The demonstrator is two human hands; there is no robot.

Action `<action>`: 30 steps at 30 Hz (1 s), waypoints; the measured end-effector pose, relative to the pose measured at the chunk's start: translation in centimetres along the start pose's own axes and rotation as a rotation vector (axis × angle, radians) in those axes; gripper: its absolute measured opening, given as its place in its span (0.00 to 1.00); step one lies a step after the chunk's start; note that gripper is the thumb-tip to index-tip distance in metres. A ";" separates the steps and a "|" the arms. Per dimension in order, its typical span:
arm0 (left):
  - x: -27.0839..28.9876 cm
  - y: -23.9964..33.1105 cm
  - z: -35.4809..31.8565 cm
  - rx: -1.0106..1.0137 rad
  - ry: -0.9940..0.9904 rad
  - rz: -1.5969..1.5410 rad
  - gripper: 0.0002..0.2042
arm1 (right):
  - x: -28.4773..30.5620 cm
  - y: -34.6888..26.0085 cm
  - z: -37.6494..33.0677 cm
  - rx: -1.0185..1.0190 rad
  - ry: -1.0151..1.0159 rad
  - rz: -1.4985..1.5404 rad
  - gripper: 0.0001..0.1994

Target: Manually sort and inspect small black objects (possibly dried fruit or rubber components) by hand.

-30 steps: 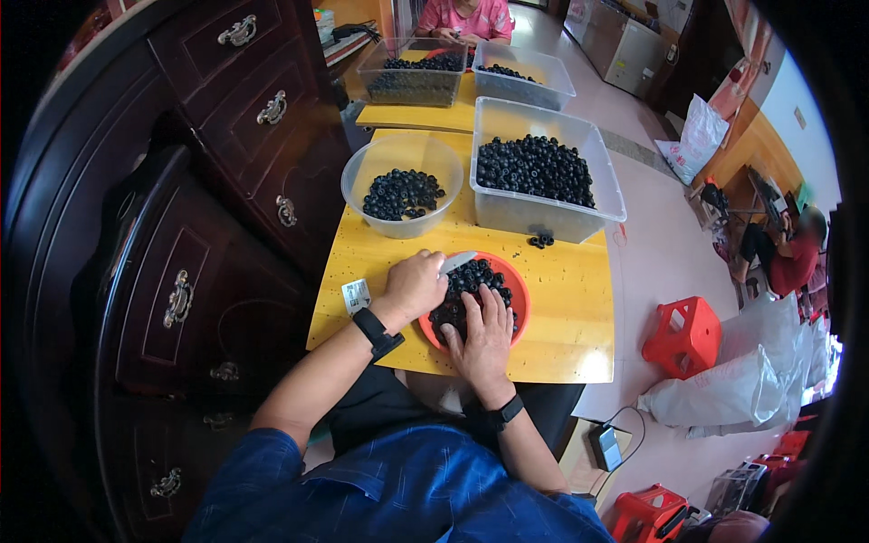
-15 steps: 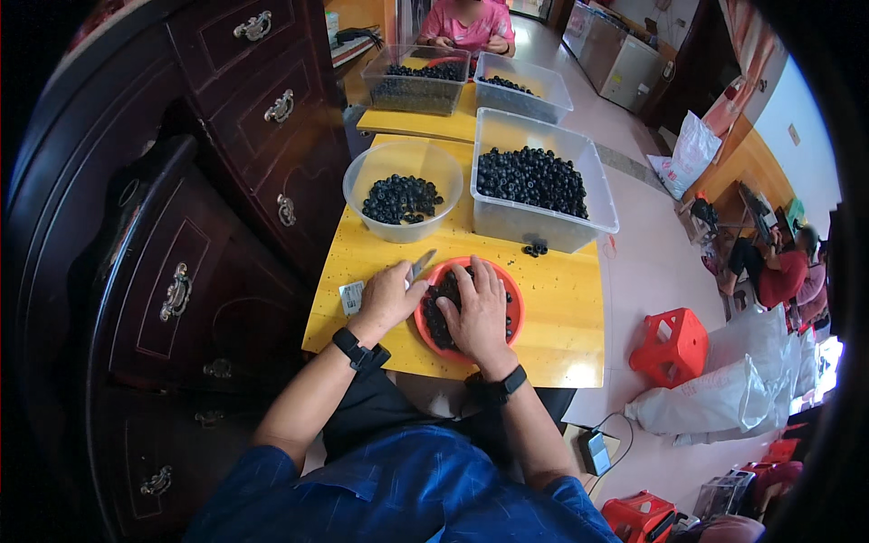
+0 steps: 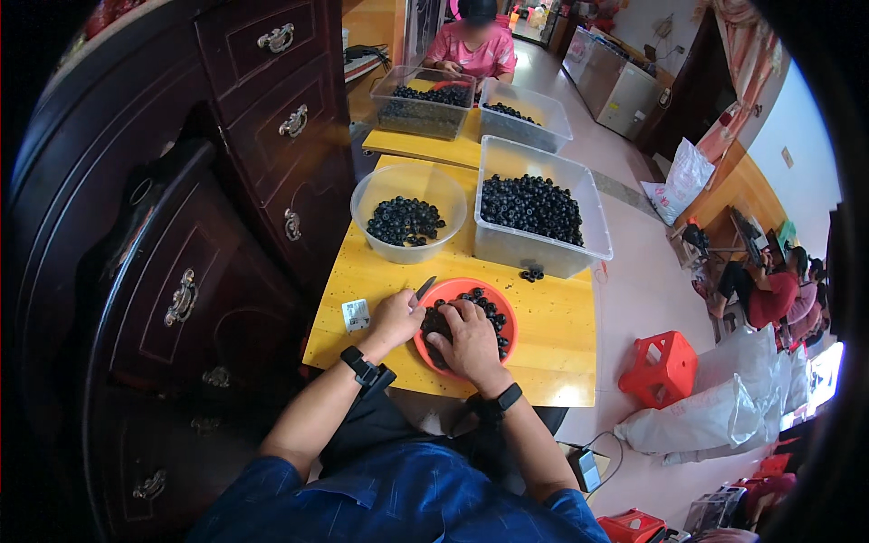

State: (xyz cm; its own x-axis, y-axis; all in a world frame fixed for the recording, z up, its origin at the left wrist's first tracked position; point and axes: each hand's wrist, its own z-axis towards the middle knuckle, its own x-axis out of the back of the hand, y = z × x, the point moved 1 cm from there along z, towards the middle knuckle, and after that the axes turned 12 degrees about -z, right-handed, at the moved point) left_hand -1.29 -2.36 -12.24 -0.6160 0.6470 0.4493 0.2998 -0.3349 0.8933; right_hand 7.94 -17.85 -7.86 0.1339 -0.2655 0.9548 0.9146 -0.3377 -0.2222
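My left hand (image 3: 396, 319) is closed around a small knife (image 3: 425, 287), its blade pointing up and away beside the bowl's left rim. The handle is mostly hidden in the fist. Low in front of me a shallow orange-red bowl (image 3: 513, 328) holds small, round black parts (image 3: 490, 308), some with a hole in the middle. My right hand (image 3: 472, 344) lies over the parts inside this bowl, fingers stretched and thumb apart. Whatever is under its palm is hidden.
A round clear tub (image 3: 360, 231) and a large clear bin (image 3: 593, 242) of black parts stand behind the bowl on the yellow table (image 3: 552, 362). A few loose parts (image 3: 531, 275) and a white label (image 3: 356, 315) lie nearby. Across sits a person in pink (image 3: 471, 50).
My right hand's fingers have drawn back toward me and closer together, uncovering parts at the bowl's far side. The left hand keeps the knife by the rim. The view has shifted slightly.
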 end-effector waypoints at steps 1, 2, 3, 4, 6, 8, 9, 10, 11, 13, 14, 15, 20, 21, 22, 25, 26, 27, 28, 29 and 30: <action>0.0 0.1 0.1 -0.003 -0.001 -0.003 0.11 | -0.3 -0.3 0.1 0.001 0.090 -0.038 0.24; 0.0 0.2 0.1 0.001 -0.019 -0.023 0.11 | -0.6 -0.4 0.0 0.001 0.179 -0.075 0.25; -0.1 0.2 0.1 0.005 -0.038 -0.042 0.10 | -1.4 -0.1 0.3 0.040 0.184 -0.108 0.26; -0.2 0.2 0.2 0.004 -0.040 -0.043 0.10 | -1.7 0.2 0.3 0.038 0.185 -0.109 0.26; -0.1 -0.1 0.3 0.005 -0.045 -0.040 0.10 | -1.7 0.1 0.7 0.065 0.196 -0.145 0.25; 0.0 -0.5 0.3 0.007 -0.038 -0.057 0.10 | -1.3 -0.3 0.9 0.051 0.176 -0.141 0.24; 0.0 -0.7 0.2 0.009 -0.032 -0.074 0.10 | -1.2 -0.5 1.1 0.035 0.155 -0.139 0.22; 0.1 -0.8 0.2 0.009 -0.030 -0.075 0.10 | -1.3 -0.5 1.2 0.037 0.155 -0.140 0.22; 0.1 -0.7 0.2 0.023 -0.035 -0.083 0.10 | -1.5 -0.5 1.3 0.025 0.157 -0.117 0.21; 0.2 -0.5 0.2 0.037 -0.040 -0.093 0.10 | -1.5 -0.4 1.4 0.013 0.159 -0.095 0.20; 0.3 -0.1 -0.1 0.054 -0.040 -0.091 0.10 | -1.3 -0.4 1.5 0.003 0.133 -0.078 0.20; 0.4 0.1 -0.2 0.070 -0.040 -0.089 0.10 | -1.3 -0.4 1.5 -0.008 0.107 -0.060 0.20; 0.4 -0.3 -0.1 0.050 -0.033 -0.078 0.10 | -1.9 -0.4 1.7 0.023 0.155 -0.051 0.21; 0.5 -0.3 -0.1 0.041 -0.031 -0.086 0.10 | -2.0 -0.5 1.7 0.038 0.190 -0.033 0.21; 0.5 -0.4 -0.1 0.042 -0.032 -0.086 0.10 | -2.0 -0.5 1.8 0.038 0.189 -0.033 0.21; 0.5 -0.6 0.0 0.062 -0.036 -0.103 0.10 | -2.0 -0.7 1.9 0.015 0.171 -0.001 0.18; 0.5 -0.7 0.1 0.044 -0.032 -0.111 0.10 | -1.9 -0.7 1.8 0.004 0.174 -0.030 0.18; 0.5 -0.8 0.1 0.025 -0.029 -0.120 0.10 | -1.9 -0.7 1.8 -0.007 0.177 -0.059 0.17; 0.4 -0.9 0.2 0.026 -0.030 -0.120 0.10 | -2.0 -0.7 1.9 -0.008 0.177 -0.058 0.17; 0.4 -0.9 0.2 0.031 -0.029 -0.130 0.09 | -2.0 -0.7 1.9 -0.021 0.171 -0.034 0.16; 0.3 -1.0 0.2 0.035 -0.028 -0.140 0.09 | -2.1 -0.7 1.9 -0.035 0.166 -0.010 0.15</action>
State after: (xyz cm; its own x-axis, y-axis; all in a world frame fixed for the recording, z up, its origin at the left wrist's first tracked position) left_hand -1.63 -1.68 -12.95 -0.6329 0.7048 0.3203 0.2381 -0.2165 0.9468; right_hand 7.74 -15.38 -9.31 0.0577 -0.4069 0.9116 0.9015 -0.3711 -0.2227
